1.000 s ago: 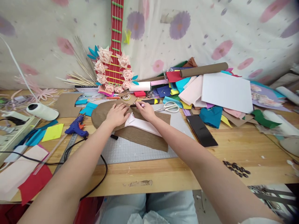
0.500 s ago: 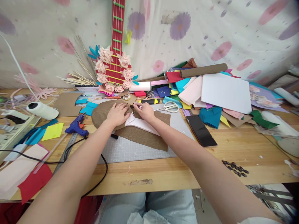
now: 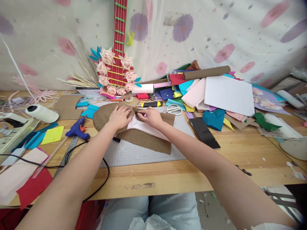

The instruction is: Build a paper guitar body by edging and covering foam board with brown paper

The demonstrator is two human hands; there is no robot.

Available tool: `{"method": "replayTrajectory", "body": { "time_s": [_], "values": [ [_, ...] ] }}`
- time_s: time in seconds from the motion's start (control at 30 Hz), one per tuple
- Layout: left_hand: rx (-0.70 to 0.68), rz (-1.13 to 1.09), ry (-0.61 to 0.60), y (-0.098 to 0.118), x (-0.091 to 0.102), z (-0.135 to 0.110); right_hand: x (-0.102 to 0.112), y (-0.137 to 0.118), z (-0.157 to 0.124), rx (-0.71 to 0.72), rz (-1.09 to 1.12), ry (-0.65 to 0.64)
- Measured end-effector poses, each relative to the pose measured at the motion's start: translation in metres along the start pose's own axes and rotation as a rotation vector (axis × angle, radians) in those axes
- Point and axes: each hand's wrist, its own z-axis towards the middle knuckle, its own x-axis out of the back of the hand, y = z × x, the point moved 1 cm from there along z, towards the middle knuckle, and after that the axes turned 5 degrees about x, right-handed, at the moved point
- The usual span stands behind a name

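Observation:
My left hand (image 3: pixel 120 117) lies flat, fingers spread, pressing a white paper template (image 3: pixel 146 127) onto a brown cardboard sheet (image 3: pixel 146 140) on a grey cutting mat (image 3: pixel 134 153). My right hand (image 3: pixel 151 117) is closed round a thin pen-like tool with a pink tip (image 3: pixel 142 114), its point at the template's upper edge, right beside my left fingers. A rounded brown cardboard piece (image 3: pixel 102 115) lies under my left hand.
White-handled scissors (image 3: pixel 174 109), a yellow-black cutter (image 3: pixel 151 104) and a black phone (image 3: pixel 204 128) lie right of the hands. A blue glue gun (image 3: pixel 77 128) with black cord, a ruler (image 3: pixel 68 151) and thread spool (image 3: pixel 42 113) sit left. Coloured paper (image 3: pixel 227 94) piles at back right; a red guitar model (image 3: pixel 117 54) leans on the wall.
My right hand has slid slightly toward me and left along the template edge with the tool. The view has shifted a little; my left hand stays put.

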Motion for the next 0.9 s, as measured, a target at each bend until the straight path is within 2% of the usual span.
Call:
{"method": "replayTrajectory", "body": {
  "time_s": [0.33, 0.63, 0.9],
  "values": [
    [0.0, -0.017, 0.012, -0.001, 0.0, 0.0, 0.02, 0.004, -0.026, 0.089, 0.081, -0.066],
    [0.001, -0.015, 0.001, 0.0, 0.001, 0.0, 0.035, 0.011, -0.036, 0.171, 0.144, -0.091],
    [0.006, -0.014, -0.01, -0.002, -0.001, 0.001, 0.058, 0.025, -0.034, 0.121, 0.177, -0.169]
  ]
}}
